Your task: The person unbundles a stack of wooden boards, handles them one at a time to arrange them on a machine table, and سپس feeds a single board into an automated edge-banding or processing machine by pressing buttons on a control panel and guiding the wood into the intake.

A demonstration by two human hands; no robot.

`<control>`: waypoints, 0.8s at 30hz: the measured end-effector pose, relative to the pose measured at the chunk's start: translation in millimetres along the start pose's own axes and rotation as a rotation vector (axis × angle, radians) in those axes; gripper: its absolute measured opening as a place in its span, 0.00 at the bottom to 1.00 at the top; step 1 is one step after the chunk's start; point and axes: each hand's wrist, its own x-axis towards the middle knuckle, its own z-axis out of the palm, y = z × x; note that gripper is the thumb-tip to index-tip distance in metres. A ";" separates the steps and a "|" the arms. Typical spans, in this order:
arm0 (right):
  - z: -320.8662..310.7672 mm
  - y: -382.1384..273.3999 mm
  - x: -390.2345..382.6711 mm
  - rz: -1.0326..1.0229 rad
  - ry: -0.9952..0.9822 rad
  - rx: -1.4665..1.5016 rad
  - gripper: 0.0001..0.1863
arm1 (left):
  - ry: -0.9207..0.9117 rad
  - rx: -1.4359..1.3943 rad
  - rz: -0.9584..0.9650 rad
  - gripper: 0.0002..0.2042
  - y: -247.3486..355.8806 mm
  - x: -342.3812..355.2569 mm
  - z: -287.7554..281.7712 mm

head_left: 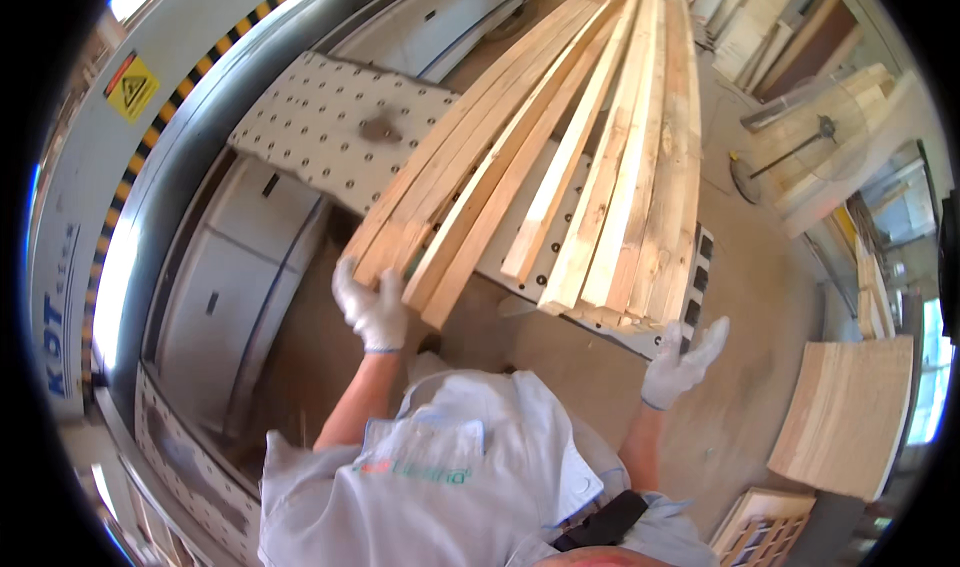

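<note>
The gloved left hand [372, 307] grips the near ends of the leftmost wooden slats [560, 157]; the right hand [688, 359] is open just below the bundle's right end. The slats lie fanned on a perforated table [320, 127], so loose ones could slide off. Stacked boards [848, 417] crowd the right.

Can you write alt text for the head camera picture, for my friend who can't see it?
A person in white work gloves handles a fan of long wooden slats lying on a perforated white machine table. The left hand grips the end of the leftmost slats, while the right hand is open just below the stack's right end. Wooden panels stand nearby.
</note>
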 end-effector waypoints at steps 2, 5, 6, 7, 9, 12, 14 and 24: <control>17.5 -35.6 -11.2 -0.069 0.070 0.108 0.44 | 0.013 0.085 -0.243 0.28 -78.6 4.7 -8.3; 52.7 -81.1 -39.3 -0.303 -0.117 0.137 0.39 | -0.577 -0.752 -1.009 0.23 -112.0 27.7 -19.5; 72.1 -99.7 -52.3 -0.264 -0.199 0.272 0.38 | -0.713 -0.830 -0.949 0.21 -155.9 18.9 -11.8; 91.5 -112.9 -64.2 -0.226 -0.282 0.401 0.37 | -0.801 -0.918 -0.942 0.18 -172.0 12.8 -6.0; 113.2 -150.3 -87.5 -0.012 -0.539 0.505 0.36 | -0.831 -1.025 -1.022 0.16 -161.0 11.9 -6.5; 138.9 -194.5 -112.2 -0.191 -0.771 0.292 0.38 | -1.095 -0.510 -0.470 0.17 -22.0 87.2 -74.7; 170.9 -191.2 -133.0 -0.022 -0.941 0.528 0.49 | -1.212 -0.253 -0.043 0.18 -0.1 114.2 -82.8; 138.3 -337.1 -77.9 -0.188 -0.630 1.163 0.51 | -1.375 -1.541 -0.183 0.25 129.1 235.3 -107.4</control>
